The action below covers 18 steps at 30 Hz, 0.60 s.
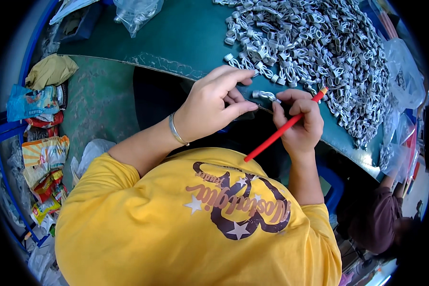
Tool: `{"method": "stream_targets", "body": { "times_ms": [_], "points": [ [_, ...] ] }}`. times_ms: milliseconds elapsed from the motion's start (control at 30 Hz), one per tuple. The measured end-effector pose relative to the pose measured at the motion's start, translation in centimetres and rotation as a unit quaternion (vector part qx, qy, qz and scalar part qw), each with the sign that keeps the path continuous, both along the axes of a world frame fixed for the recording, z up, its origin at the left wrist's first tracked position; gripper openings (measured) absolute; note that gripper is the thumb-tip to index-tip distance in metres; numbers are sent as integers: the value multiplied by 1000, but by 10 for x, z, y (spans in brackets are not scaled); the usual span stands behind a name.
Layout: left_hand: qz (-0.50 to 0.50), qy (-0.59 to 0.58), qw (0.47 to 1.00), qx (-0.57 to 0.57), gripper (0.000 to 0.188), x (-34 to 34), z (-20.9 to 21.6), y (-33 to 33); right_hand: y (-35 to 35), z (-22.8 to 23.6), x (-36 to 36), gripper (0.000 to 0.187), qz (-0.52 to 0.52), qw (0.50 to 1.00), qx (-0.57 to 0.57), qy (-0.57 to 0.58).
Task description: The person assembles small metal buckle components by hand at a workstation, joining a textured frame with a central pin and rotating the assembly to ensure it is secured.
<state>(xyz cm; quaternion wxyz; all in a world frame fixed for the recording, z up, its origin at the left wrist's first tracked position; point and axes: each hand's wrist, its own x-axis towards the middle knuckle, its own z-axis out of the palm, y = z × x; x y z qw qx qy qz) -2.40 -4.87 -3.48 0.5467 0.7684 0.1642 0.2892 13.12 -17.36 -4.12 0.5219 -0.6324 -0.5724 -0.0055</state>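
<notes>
A small silver metal piece (266,96), with ribbed coils and looped strands, is at the fingertips of my right hand (304,119), just over the table's near edge. The same hand grips a red pencil (283,131), which slants across the palm with its tan tip up toward the pile. Beside the piece, my left hand (213,101) has its thumb and index finger spread apart, with nothing visible between them. Its other fingers are curled and partly hidden. A large heap of like silver pieces (314,52) covers the table beyond my right hand.
The green table (186,33) has a worn near edge in front of me. Clear plastic bags (405,71) stand at the right, another bag (137,12) at the far left. Colourful packets (45,157) hang along the blue rack. A person in a dark top (379,219) is at the lower right.
</notes>
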Motion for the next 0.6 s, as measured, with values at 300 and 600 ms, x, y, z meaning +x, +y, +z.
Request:
{"method": "stream_targets", "body": {
  "times_ms": [300,600],
  "points": [
    [-21,4,999,-42,23,-7,-1,3,-4,1,-12,29,107,962,37,249],
    [-32,-63,995,-72,25,-8,3,-3,-8,-6,-13,27,175,909,-5,379]
  ]
}}
